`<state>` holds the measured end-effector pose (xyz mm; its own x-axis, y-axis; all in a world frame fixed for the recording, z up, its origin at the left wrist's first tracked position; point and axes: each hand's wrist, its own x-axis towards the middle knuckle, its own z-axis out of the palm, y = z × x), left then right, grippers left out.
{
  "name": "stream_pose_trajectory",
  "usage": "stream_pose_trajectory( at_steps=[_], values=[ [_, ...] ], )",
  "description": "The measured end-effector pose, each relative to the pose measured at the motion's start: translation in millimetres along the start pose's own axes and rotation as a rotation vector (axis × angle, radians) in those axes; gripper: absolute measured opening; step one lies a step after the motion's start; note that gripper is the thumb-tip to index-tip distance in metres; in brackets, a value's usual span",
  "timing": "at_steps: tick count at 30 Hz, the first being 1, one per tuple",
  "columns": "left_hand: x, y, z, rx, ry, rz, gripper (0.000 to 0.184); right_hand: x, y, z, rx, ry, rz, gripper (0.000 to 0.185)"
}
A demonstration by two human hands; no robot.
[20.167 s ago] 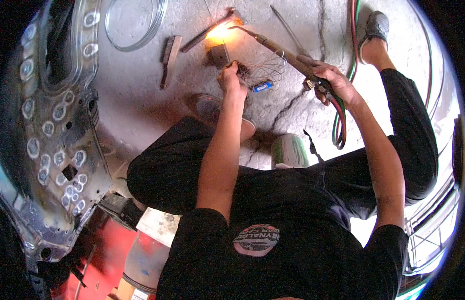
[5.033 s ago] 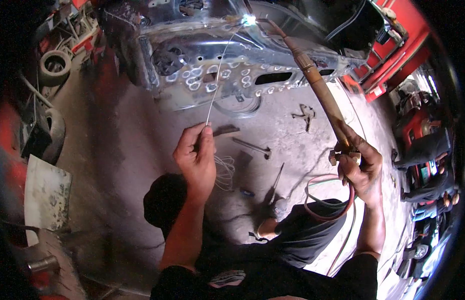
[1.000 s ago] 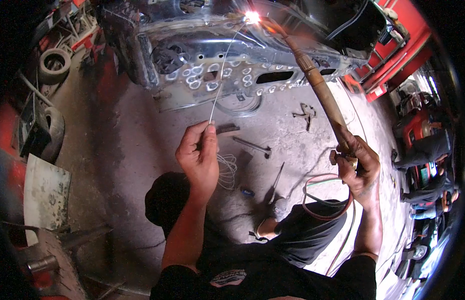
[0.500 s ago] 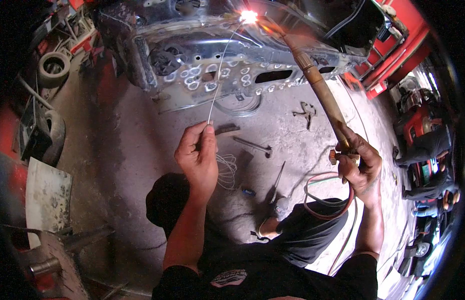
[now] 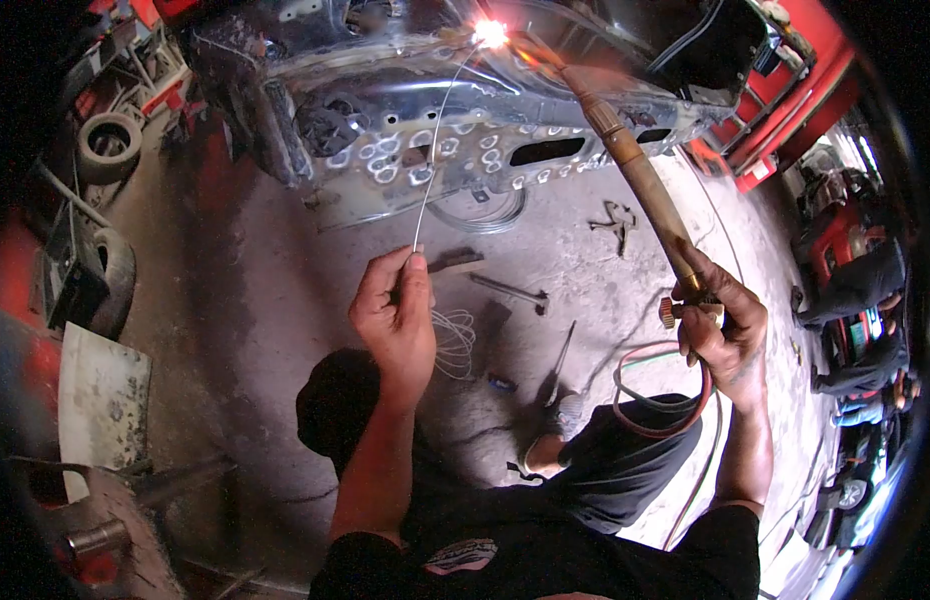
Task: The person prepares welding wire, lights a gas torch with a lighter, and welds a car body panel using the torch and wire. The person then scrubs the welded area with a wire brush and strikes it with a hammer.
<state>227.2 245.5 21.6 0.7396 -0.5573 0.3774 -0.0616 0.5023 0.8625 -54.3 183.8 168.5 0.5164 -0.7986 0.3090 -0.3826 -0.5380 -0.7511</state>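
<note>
Between thumb and fingers, my left hand (image 5: 397, 305) pinches a thin welding wire (image 5: 431, 165) that rises in a curve to a bright glow (image 5: 491, 34) on the metal car panel (image 5: 465, 95). A loose coil (image 5: 453, 343) hangs just beyond this hand. My right hand (image 5: 725, 325) is wrapped round the lower end of a brass welding torch (image 5: 643, 180), by its valve knobs. The torch leans up and left, its tip at the glow, with an orange flame beside it. Glare hides the exact spot where wire and tip meet the panel. Red and green hoses (image 5: 650, 425) loop below the right hand.
On the concrete floor lie a hammer (image 5: 510, 291), a wire coil (image 5: 480, 212), a metal clamp-like piece (image 5: 615, 228) and a screwdriver-like tool (image 5: 562, 360). Tyres (image 5: 110, 147) and scrap stand at left. People in dark clothes (image 5: 860, 285) and vehicles are at far right.
The bright glow and torch tip have shifted very slightly left in view. Both hands keep their hold, and the view has moved a little.
</note>
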Motion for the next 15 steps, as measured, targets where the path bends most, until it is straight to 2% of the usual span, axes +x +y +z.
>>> stream_pose_trajectory(
  at_steps=[11,15],
  values=[
    [0,2,0,-0.001,-0.003,-0.033,0.011,1,3,-1,-0.052,0.000,-0.045,0.057],
    [0,3,1,0.005,0.003,-0.037,0.011,1,-7,-7,0.025,-0.047,0.107,0.054]
  ],
)
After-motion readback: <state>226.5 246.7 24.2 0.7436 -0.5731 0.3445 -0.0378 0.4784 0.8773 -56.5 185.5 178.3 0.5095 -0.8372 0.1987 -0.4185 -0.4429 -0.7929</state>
